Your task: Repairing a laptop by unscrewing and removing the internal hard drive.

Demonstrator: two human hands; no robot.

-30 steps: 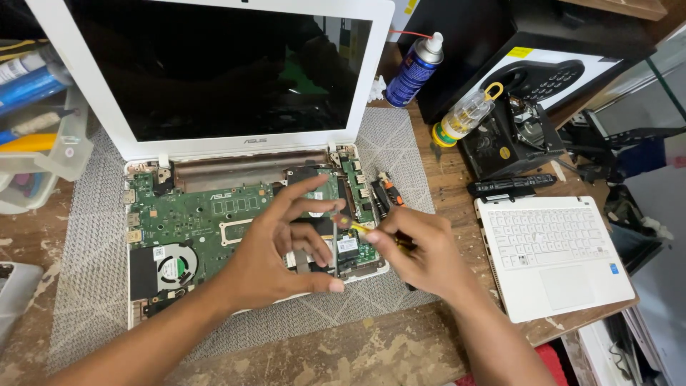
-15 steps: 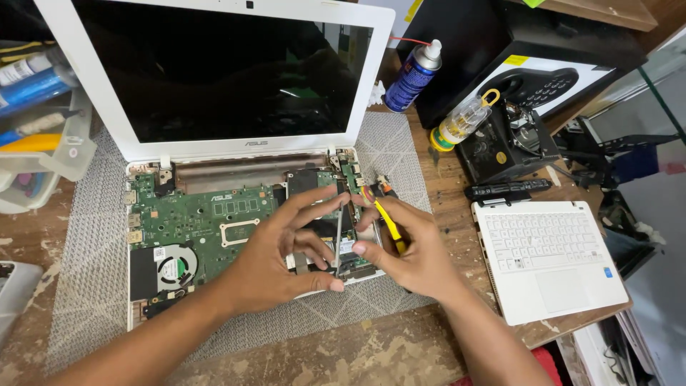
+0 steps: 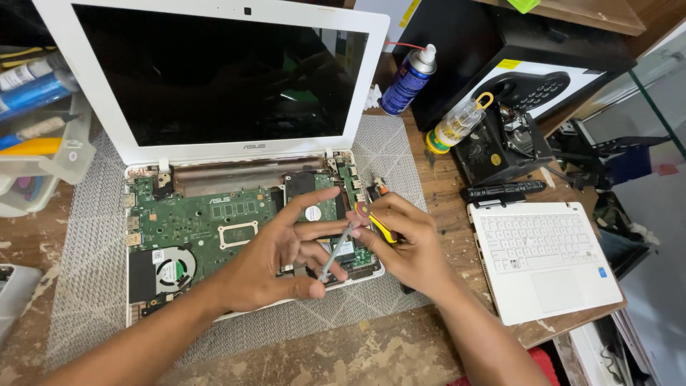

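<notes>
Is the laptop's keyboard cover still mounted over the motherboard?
No. The green motherboard and its fan lie bare in the laptop base, while the white keyboard cover sits apart on the table to the right.

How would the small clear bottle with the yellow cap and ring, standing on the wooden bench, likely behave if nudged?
The small clear bottle with the yellow cap and ring looks tall and narrow, and appears to lean, so it would probably tip easily. Its round body suggests it would roll once down. It stands close to the black open device, which might stop it on that side.
</notes>
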